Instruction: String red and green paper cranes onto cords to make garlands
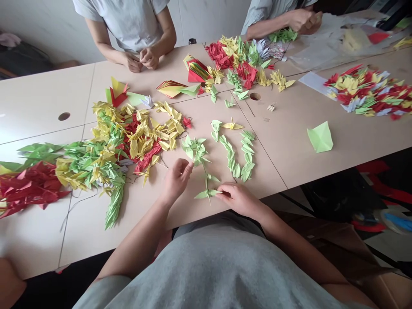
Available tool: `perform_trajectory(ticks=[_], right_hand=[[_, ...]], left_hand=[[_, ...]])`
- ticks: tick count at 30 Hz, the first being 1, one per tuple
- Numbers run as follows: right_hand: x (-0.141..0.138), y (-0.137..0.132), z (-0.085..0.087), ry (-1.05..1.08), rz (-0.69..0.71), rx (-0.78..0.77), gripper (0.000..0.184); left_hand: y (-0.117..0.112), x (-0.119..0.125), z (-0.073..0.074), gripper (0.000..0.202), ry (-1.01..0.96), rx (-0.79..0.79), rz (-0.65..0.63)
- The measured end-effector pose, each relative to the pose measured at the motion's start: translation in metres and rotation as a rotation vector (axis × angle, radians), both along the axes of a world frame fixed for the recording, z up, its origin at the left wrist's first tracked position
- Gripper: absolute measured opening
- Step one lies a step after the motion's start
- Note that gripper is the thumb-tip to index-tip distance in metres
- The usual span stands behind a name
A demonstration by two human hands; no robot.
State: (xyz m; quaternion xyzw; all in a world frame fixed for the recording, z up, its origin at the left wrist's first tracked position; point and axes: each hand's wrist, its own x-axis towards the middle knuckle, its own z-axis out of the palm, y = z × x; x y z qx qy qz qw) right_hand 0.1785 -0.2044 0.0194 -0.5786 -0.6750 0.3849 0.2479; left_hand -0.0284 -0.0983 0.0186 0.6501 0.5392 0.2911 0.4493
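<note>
My left hand (176, 178) hovers over the table with fingers pinched near a cluster of light green paper cranes (194, 149); what it pinches is too thin to make out. My right hand (236, 198) pinches the tail of a single green crane (207, 193) close to the table's front edge. A thin dark thread (203, 169) seems to run between that crane and the cluster. To the right of the cluster lies a U-shaped string of green cranes (236, 152) with a yellow crane (232, 125) at its top.
A big heap of yellow, red and green cranes (128, 139) fills the left, with red ones (28, 184) at the far left. A folded green sheet (320, 137) lies right. Two other people work at the far side, their hands (141, 59) over more paper piles (244, 60).
</note>
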Motion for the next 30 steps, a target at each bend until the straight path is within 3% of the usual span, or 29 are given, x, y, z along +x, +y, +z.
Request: perform_trajectory(ticks=[4, 9, 15, 19, 23, 27, 30], right_hand=[[0.000, 0.006, 0.001, 0.054, -0.051, -0.031, 0.024], [-0.005, 0.020, -0.014, -0.144, -0.214, 0.099, 0.013], [-0.013, 0.031, -0.020, -0.203, -0.248, 0.100, 0.042], [-0.012, 0.034, -0.018, -0.187, -0.160, 0.125, 0.015], [-0.012, 0.034, -0.015, -0.141, -0.114, 0.119, 0.015], [-0.017, 0.038, -0.010, -0.122, -0.247, 0.109, 0.007], [-0.021, 0.051, -0.009, -0.188, -0.325, 0.123, 0.017]], left_hand=[[0.023, 0.006, 0.000, 0.028, 0.055, 0.076, -0.016], [0.030, 0.010, -0.011, 0.024, 0.018, 0.119, -0.015], [0.033, 0.001, -0.021, 0.030, -0.080, 0.044, -0.098], [0.037, -0.003, -0.021, 0.030, -0.099, 0.010, -0.150], [0.037, -0.005, -0.022, 0.028, -0.116, -0.024, -0.165], [0.036, -0.006, -0.022, 0.027, -0.107, -0.023, -0.179], [0.036, -0.007, -0.021, 0.027, -0.124, -0.042, -0.180]])
